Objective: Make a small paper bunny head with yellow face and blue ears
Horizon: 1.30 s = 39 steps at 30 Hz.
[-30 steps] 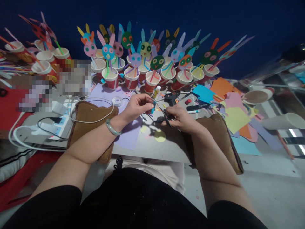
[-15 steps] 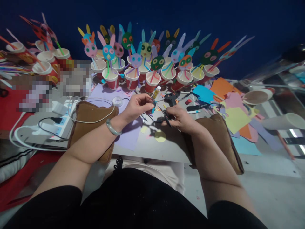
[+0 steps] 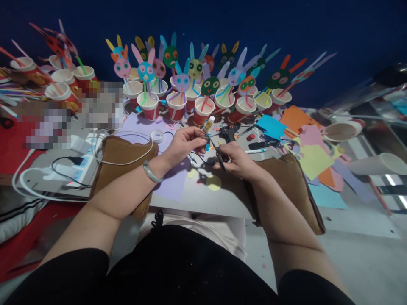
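Observation:
My left hand (image 3: 190, 143) is closed in a pinch on a small blue piece of paper (image 3: 208, 143), mostly covered by the fingertips. Dark-handled scissors (image 3: 220, 159) are in my right hand (image 3: 237, 159), their blades pointing up and left to the blue piece. Whether the blades touch it is too small to tell. Below the hands, a pale yellow paper circle (image 3: 213, 182) and a smaller yellow circle (image 3: 192, 173) lie on the table. Just behind the fingers stands a glue stick (image 3: 210, 123) with a white cap.
Red-and-white paper cups (image 3: 203, 111) with paper rabbit figures line the back. A black glue gun (image 3: 229, 132) lies behind my right hand. Brown cushions (image 3: 122, 169) sit under both forearms. Coloured paper (image 3: 316, 160) is piled at right; a power strip (image 3: 87, 163) and cables are at left.
The scissors' handles have come closer together in my right hand, and the blades have turned a little. My left hand has shifted slightly right with the blue piece.

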Tool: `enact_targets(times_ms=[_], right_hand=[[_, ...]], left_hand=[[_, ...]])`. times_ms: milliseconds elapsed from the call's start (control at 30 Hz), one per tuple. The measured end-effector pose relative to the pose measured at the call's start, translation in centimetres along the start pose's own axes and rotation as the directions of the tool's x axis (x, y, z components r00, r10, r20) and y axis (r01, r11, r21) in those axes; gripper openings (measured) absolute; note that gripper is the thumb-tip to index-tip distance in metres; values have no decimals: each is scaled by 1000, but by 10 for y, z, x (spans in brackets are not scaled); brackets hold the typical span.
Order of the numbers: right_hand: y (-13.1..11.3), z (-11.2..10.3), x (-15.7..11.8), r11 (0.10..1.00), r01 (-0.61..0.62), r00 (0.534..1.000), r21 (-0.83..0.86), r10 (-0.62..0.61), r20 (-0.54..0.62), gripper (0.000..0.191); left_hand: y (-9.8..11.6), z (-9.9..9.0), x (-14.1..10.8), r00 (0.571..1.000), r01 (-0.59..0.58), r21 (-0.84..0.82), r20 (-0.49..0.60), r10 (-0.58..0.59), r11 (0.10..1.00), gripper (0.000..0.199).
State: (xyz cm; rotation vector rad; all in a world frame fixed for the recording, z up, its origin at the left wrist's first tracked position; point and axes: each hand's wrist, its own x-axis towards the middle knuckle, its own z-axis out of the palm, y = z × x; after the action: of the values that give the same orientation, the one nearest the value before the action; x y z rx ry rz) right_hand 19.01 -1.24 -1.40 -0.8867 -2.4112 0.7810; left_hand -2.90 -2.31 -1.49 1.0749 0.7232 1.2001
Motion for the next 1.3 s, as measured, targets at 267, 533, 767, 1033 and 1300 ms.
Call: enact_targets(times_ms=[267,533,767,1033,1300], right_hand=[[1,3,0,997,-10,999,71,8,40,67],[2,1,0,997,-23,999,80,19,45,66],[2,-1,1,999,-15,1000,51,14,18,63],[5,-4,0,1000,1,1000,24,-1,4,63],[2,-11,-4,996,-17,1000,-83,16,-11,61]], left_hand=[[0,0,0,1000,21,-35,0,-21,999,34],[-1,-1,0,1000,16,-18,-9,-16,1000,33],[0,-4,1,1000,-6,28,9,6,1000,33],[0,-5,2,998,-66,48,-3,66,997,26],[3,-8,3,991,-126,98,52,121,987,19]])
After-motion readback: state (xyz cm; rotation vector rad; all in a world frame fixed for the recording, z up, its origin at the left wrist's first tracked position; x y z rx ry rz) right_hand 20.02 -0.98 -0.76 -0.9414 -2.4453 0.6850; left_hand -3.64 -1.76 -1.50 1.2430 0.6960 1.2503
